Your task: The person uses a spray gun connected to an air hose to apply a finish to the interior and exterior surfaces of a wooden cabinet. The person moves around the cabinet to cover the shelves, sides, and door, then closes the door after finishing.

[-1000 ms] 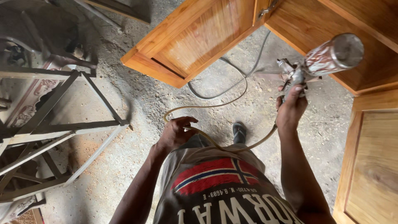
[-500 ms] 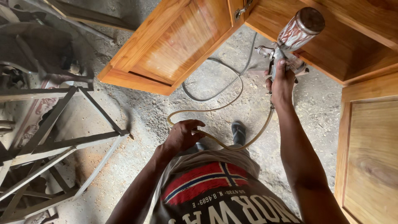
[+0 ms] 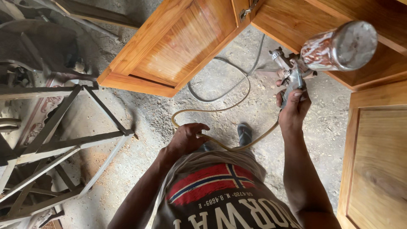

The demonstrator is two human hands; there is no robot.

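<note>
Since the earlier frames the view has swung and the right hand (image 3: 293,111) has carried the spray gun (image 3: 292,72) from out at the right to nearer the open cabinet's corner, while the left hand has stayed low at the waist. Furthest left stands a rough grey wooden frame (image 3: 63,140) on the dusty floor (image 3: 140,127), taking no part. Next comes the left hand (image 3: 186,139), fingers loosely curled around the yellowish air hose (image 3: 199,111), which it holds up so the slack loops off the ground. Above hangs the varnished cabinet door (image 3: 174,46), swung open, its panel warm orange with a soft sheen. A sandalled foot (image 3: 244,134) shows below the hose. To the right, the right hand is closed firmly round the gun's grip, with the nozzle directed at the cabinet's lower edge (image 3: 292,25). The step in hand looks like finish-spraying the cabinet, mid-pass; the next move would seem to call for a steady sweep along the wood while the left hand feeds hose to keep it clear of wet surfaces. The gun is metal and grimy, its cup (image 3: 339,46) on top streaked with reddish-brown drips. Far right stands another panelled door (image 3: 377,165).
</note>
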